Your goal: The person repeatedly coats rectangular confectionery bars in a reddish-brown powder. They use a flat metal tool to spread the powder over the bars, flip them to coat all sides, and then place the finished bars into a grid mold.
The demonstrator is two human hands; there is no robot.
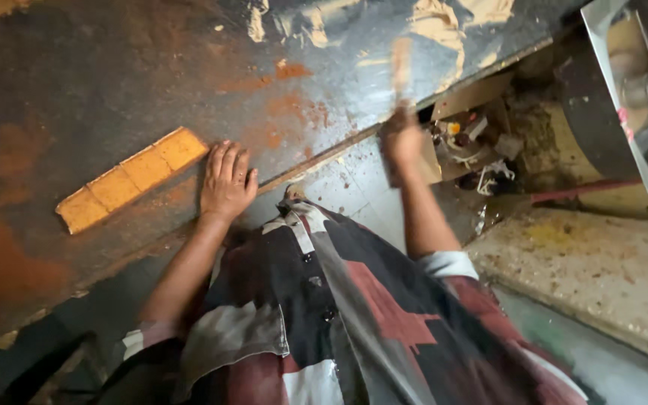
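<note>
Dark worktop (114,82): left hand (226,182) flat, right hand (401,139) gripping scraper (400,67).

A dark, greasy worktop (114,82) stained with rust-orange powder carries the things. A row of yellow-orange blocks (133,178) lies flat on it, set at a slant. Just right of the blocks the left hand (226,184) rests palm-down near the worktop's front edge. Farther right of the blocks, pale smeared patches (436,22) mark the surface
</note>
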